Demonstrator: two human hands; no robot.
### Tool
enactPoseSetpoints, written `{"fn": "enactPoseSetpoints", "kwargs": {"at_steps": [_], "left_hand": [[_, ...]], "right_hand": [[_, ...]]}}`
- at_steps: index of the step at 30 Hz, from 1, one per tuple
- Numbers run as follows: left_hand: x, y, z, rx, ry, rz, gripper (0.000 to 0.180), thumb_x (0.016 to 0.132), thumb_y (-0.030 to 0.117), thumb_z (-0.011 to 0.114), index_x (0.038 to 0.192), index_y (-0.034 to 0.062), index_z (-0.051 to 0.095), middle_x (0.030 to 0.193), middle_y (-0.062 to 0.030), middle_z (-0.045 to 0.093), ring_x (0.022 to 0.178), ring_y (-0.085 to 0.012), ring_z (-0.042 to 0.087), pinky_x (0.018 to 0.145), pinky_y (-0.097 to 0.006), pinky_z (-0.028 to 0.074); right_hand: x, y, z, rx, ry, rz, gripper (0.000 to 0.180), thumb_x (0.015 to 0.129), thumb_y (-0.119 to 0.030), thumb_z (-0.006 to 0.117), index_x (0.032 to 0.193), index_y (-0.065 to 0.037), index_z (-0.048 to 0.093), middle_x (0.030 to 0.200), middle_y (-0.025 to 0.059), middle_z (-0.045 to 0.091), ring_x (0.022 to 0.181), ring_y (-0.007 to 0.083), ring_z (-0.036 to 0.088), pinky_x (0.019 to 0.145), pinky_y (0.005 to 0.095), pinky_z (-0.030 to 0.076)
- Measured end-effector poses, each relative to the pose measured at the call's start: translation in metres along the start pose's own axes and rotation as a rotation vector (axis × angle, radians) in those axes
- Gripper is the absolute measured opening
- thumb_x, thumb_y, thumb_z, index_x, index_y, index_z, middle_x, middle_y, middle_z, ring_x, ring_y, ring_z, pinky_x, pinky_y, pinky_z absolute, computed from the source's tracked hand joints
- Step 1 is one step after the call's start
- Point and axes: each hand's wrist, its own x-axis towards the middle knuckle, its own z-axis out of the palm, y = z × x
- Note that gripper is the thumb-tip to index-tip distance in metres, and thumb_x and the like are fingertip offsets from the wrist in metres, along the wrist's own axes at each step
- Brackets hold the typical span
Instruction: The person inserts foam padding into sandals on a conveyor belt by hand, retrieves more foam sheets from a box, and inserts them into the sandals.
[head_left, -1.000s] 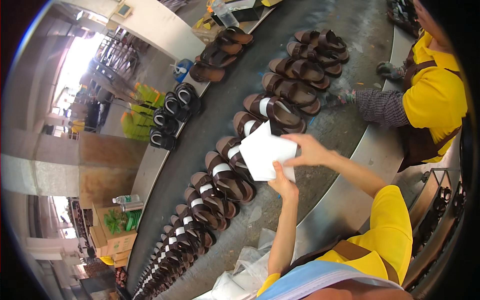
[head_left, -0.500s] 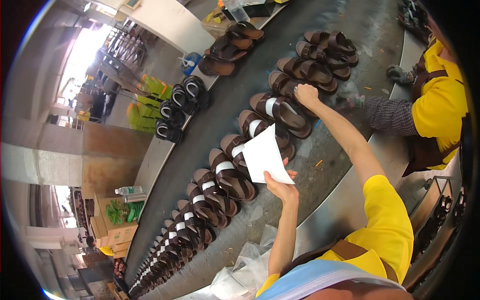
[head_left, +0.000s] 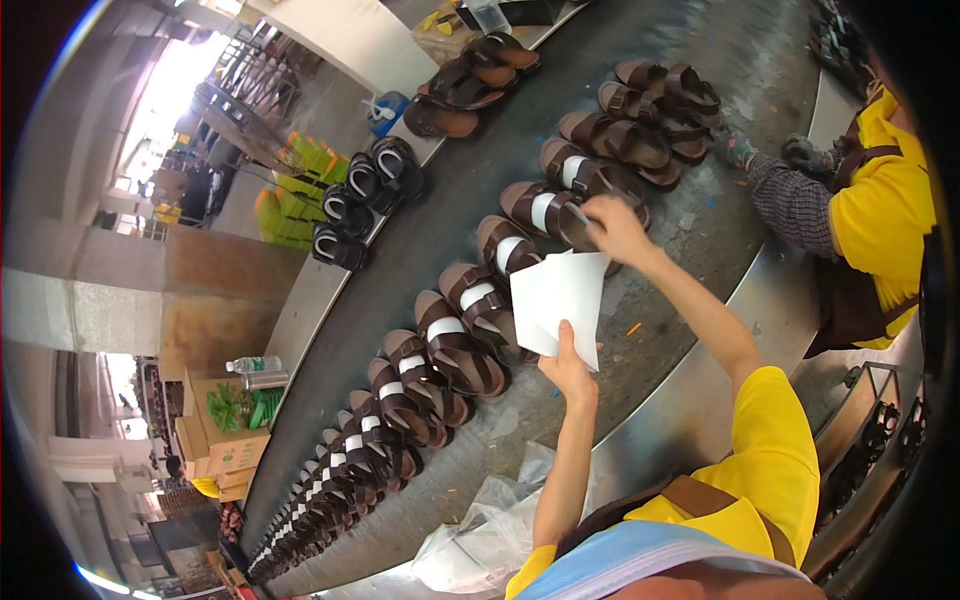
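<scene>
My left hand (head_left: 570, 375) grips a small stack of white paper sheets (head_left: 557, 300) above the belt, thumb on top. My right hand (head_left: 617, 232), smeared by motion, is over a brown strapped sandal (head_left: 573, 228) just beyond the sheets; its fingers do not show clearly. That sandal has a white slip (head_left: 541, 212) under its strap. The one farther along also carries a white slip (head_left: 573, 171). Brown sandals run in a long row toward the lower left, many with white slips. At the far end, sandals (head_left: 635, 145) show no white slip.
A co-worker in a yellow shirt (head_left: 868, 215) stands at the right, a gloved hand (head_left: 735, 150) by the far sandals. Black sandals (head_left: 345, 215) and brown ones (head_left: 440, 118) lie on the left ledge. Clear plastic film (head_left: 485, 535) covers the near edge. A carton (head_left: 215, 440) stands left.
My right hand has drawn back from the farther sandal, where a white slip now shows under the strap. The sheets in my left hand have turned and shifted slightly right. The co-worker's gloved hand has moved up.
</scene>
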Motion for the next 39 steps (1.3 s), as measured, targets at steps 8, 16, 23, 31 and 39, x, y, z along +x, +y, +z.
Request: {"fn": "enactPoseSetpoints", "kwargs": {"at_steps": [8, 16, 23, 31, 39], "left_hand": [[-0.006, -0.019, 0.023, -0.053, -0.057, 0.084, 0.038, 0.090, 0.031, 0.053, 0.103, -0.0054, 0.052, 0.085, -0.0112, 0.060, 0.059, -0.0172, 0.058, 0.044, -0.029, 0.050], [-0.003, -0.007, 0.029, -0.041, -0.095, 0.068, 0.054, 0.095, 0.043, 0.030, 0.107, -0.0076, 0.046, 0.084, -0.0185, 0.064, 0.048, -0.0177, 0.057, 0.040, -0.024, 0.041], [0.008, -0.028, 0.039, -0.013, -0.066, 0.041, 0.047, 0.095, 0.038, 0.035, 0.101, -0.0063, 0.050, 0.083, -0.0163, 0.063, 0.047, -0.0209, 0.058, 0.041, -0.026, 0.043], [0.020, -0.038, 0.048, 0.007, -0.052, 0.067, 0.039, 0.094, 0.033, 0.043, 0.095, -0.0045, 0.053, 0.078, -0.0116, 0.061, 0.058, -0.0180, 0.059, 0.049, -0.030, 0.049], [-0.009, -0.071, 0.062, 0.365, -0.452, 0.015, 0.029, 0.095, 0.027, 0.043, 0.110, 0.0022, 0.046, 0.087, -0.0085, 0.061, 0.067, -0.0135, 0.058, 0.053, -0.024, 0.045]], "right_hand": [[-0.066, -0.077, -0.059, 0.488, -0.339, 0.202, 0.068, 0.062, -0.029, 0.076, 0.119, -0.002, 0.051, 0.117, 0.0158, 0.054, 0.102, 0.0281, 0.056, 0.088, 0.0368, 0.043], [0.087, 0.077, -0.103, -0.623, -0.080, 0.453, 0.032, 0.063, -0.023, 0.062, 0.089, -0.003, 0.065, 0.086, 0.0205, 0.064, 0.082, 0.0325, 0.064, 0.069, 0.0420, 0.050], [0.110, 0.182, -0.032, -0.159, 0.048, 0.655, 0.032, 0.074, -0.012, 0.055, 0.104, -0.002, 0.057, 0.107, 0.0254, 0.058, 0.104, 0.0399, 0.054, 0.089, 0.0438, 0.043], [-0.001, 0.018, -0.041, 0.283, -0.080, -0.118, 0.058, 0.069, -0.010, 0.067, 0.122, -0.003, 0.046, 0.119, 0.0151, 0.052, 0.110, 0.0286, 0.050, 0.094, 0.0374, 0.039], [-0.003, 0.022, -0.114, 0.115, 0.014, 0.064, 0.041, 0.062, -0.026, 0.074, 0.091, -0.002, 0.059, 0.092, 0.0107, 0.056, 0.088, 0.0233, 0.056, 0.075, 0.0353, 0.044]]}}
